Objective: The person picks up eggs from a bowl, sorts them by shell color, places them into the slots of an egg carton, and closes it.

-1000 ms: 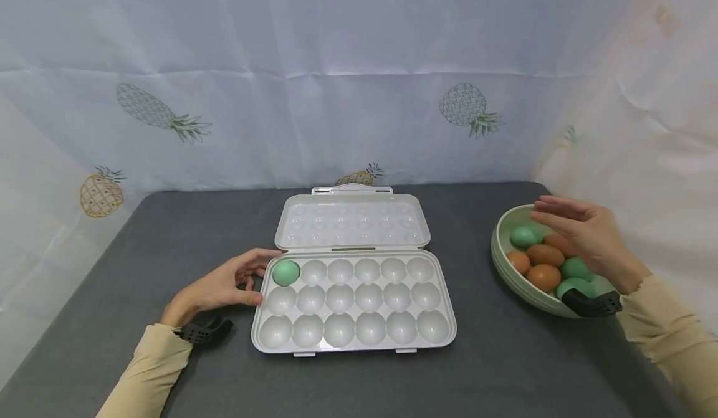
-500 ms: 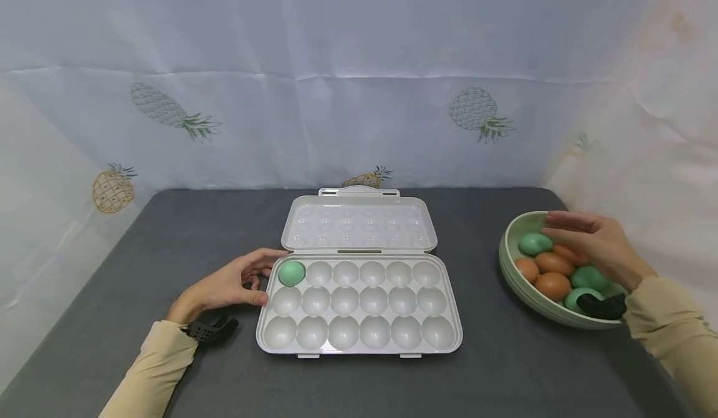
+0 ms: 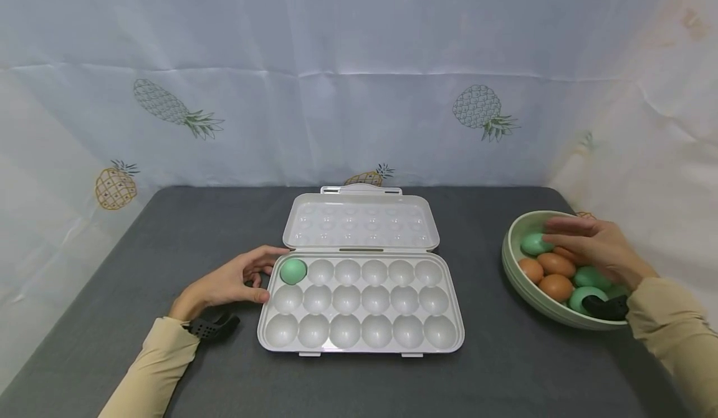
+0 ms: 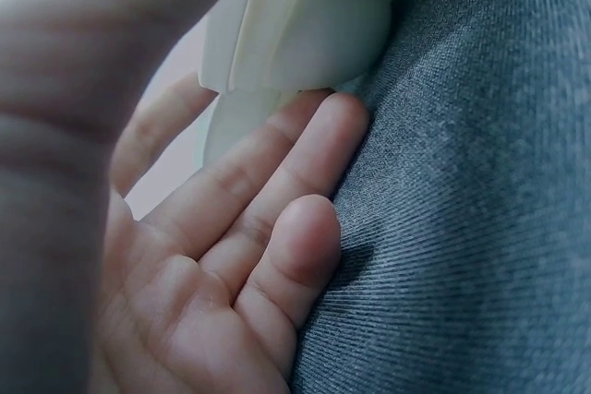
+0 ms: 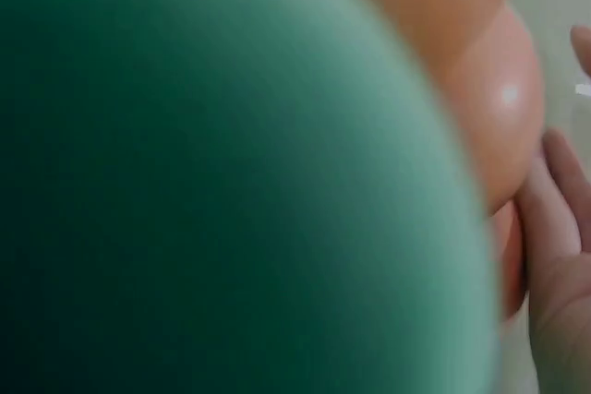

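Eggs (image 3: 556, 265) heaped in the bowl (image 3: 520, 291), our right hand (image 3: 601, 247) unclenched over them, and one green egg (image 3: 293, 271) sits back-left in the white tray (image 3: 346, 299), our relaxed left hand (image 3: 231, 280) touching its edge!

This is a small screened-off spot indoors; whether it sits within a home or a lab cannot be told. A pale curtain (image 3: 336, 113) printed with pineapples (image 3: 477, 106) hangs directly behind the desk (image 3: 482, 380), and more pale cloth (image 3: 667, 175) closes in at its left and right. Ribbed grey fabric (image 4: 462, 200) covers the desk, where an egg tray (image 3: 361, 301) and bowl (image 3: 538, 306) suggest kitchenware.
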Action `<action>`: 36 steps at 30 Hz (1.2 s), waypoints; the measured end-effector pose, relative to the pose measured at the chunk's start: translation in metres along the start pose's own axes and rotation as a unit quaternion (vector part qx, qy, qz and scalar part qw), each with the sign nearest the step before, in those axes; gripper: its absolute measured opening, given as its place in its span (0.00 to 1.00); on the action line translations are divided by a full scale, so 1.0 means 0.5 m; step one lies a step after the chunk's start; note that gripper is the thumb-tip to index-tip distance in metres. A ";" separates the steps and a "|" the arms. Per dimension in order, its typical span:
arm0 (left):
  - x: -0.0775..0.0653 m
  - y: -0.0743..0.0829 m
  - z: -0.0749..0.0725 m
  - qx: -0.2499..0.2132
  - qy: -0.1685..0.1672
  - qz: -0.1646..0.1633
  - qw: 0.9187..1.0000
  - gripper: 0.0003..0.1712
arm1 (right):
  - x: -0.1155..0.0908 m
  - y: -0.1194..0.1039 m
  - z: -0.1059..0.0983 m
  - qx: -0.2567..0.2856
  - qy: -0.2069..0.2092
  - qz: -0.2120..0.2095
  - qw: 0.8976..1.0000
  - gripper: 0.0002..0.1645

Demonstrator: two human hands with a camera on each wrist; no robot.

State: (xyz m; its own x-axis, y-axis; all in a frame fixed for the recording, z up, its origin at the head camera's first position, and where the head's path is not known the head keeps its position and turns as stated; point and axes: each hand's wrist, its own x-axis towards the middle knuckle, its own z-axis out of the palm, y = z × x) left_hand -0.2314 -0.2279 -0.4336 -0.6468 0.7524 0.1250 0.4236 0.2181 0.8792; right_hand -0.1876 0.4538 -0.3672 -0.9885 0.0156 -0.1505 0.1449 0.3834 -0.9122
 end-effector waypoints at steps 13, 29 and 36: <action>0.002 0.006 0.000 0.005 0.002 -0.006 1.000 0.45 | 0.014 -0.001 0.028 -0.078 -0.055 0.002 0.995 0.29; 0.000 0.010 0.002 -0.001 0.002 -0.009 1.000 0.45 | 0.019 -0.003 0.063 -0.130 -0.108 -0.049 0.984 0.28; 0.000 0.005 0.002 0.001 -0.002 0.001 1.000 0.45 | 0.019 -0.006 0.068 -0.139 -0.112 -0.059 0.982 0.26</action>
State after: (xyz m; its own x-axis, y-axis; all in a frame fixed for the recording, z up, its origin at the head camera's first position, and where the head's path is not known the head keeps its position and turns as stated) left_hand -0.2299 -0.2266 -0.4318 -0.6437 0.7552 0.1240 0.4254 0.2184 0.8782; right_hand -0.1961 0.4215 -0.3790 -0.9589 -0.2357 -0.1579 -0.0187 0.6077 -0.7939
